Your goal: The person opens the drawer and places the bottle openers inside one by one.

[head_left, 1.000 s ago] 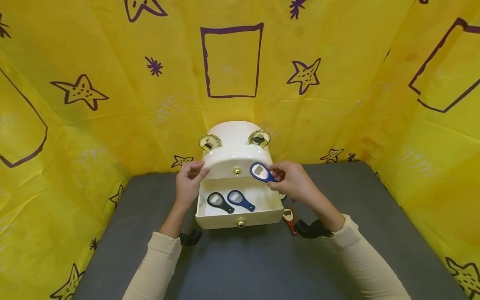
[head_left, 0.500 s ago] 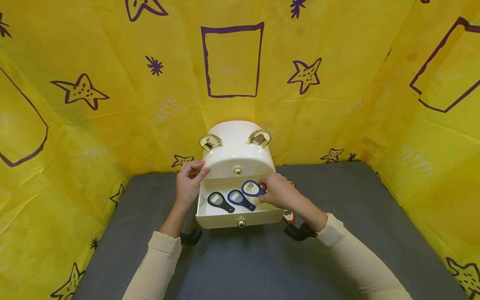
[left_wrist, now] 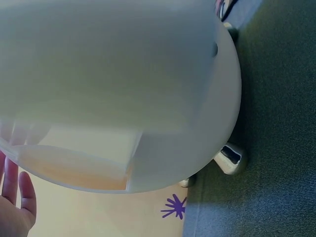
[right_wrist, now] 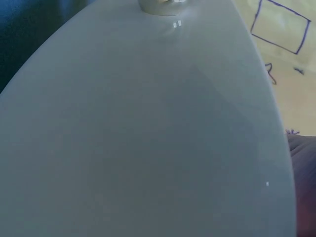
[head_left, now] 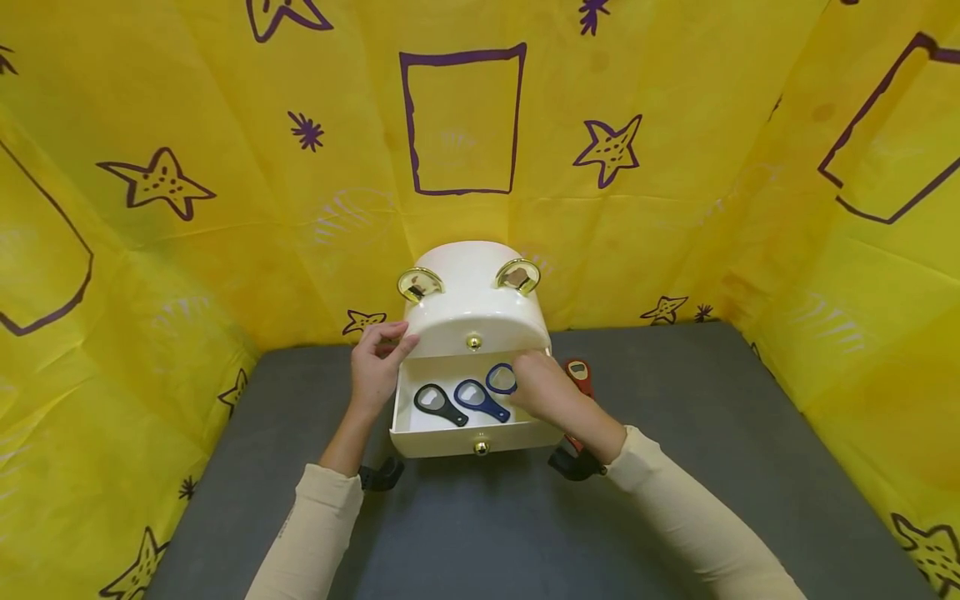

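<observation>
A white mini drawer cabinet [head_left: 480, 287] with gold ears stands at the back, its lower drawer [head_left: 435, 446] pulled out. Inside the drawer lie a black bottle opener [head_left: 452, 415] and a blue bottle opener [head_left: 491, 409], side by side. My right hand [head_left: 547, 392] reaches in at the right and holds a second blue bottle opener [head_left: 491, 387]; its handle is hidden by the hand. At the cabinet's left side rests my left hand [head_left: 374, 371], fingertips at its upper edge. The left wrist view shows the left hand's relaxed fingers [left_wrist: 28, 195] by the cabinet wall.
Right of the drawer, a red bottle opener [head_left: 578, 372] lies on the grey table [head_left: 480, 533]. Another red one [head_left: 573, 443] is partly covered by the right forearm and wrist strap. Yellow cloth [head_left: 337, 250] with purple drawings surrounds the table. The drawer's knob [head_left: 481, 448] faces me.
My right hand has carried the blue bottle opener from above the drawer's right side down and left into it. The left hand has stayed at the cabinet's side.
</observation>
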`<state>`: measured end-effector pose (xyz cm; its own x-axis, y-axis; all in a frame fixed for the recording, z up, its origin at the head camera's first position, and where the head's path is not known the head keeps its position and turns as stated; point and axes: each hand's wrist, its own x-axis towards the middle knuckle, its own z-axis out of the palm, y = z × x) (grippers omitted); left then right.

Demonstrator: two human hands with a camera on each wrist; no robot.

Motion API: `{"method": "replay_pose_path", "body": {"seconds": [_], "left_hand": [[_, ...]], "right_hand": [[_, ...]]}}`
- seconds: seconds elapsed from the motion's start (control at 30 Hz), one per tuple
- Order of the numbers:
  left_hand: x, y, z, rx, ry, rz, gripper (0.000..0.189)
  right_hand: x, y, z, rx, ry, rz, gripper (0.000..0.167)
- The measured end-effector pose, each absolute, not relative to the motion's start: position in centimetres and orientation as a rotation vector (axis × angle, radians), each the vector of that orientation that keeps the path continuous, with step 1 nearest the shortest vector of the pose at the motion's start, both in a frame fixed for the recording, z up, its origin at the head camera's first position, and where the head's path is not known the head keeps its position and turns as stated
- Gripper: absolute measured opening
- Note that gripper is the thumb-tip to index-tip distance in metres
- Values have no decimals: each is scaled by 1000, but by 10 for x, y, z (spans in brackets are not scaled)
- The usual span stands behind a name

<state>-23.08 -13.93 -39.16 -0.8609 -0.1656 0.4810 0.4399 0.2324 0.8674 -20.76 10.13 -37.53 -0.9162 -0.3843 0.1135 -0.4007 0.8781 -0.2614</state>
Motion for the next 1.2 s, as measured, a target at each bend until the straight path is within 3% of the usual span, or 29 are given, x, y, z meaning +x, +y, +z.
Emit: {"method": "replay_pose_path", "body": {"seconds": [0.23, 0.47, 0.73, 1.2], "left_hand": [[-231, -139, -392, -237, -2038, -1667, 24], [-231, -140, -393, -242, -2025, -1665, 24], [-232, -140, -393, -266, -2020, -1674, 25], [-231, -140, -392, -261, -2036, -1668, 24]], "right_hand": [[-207, 100, -379, 584, -2945, 443, 22], [-202, 106, -373, 566, -2872, 705, 34], [-190, 121, -368, 603, -2755, 1002, 6], [-158, 134, -367, 790, -2757, 1336, 17]]}}
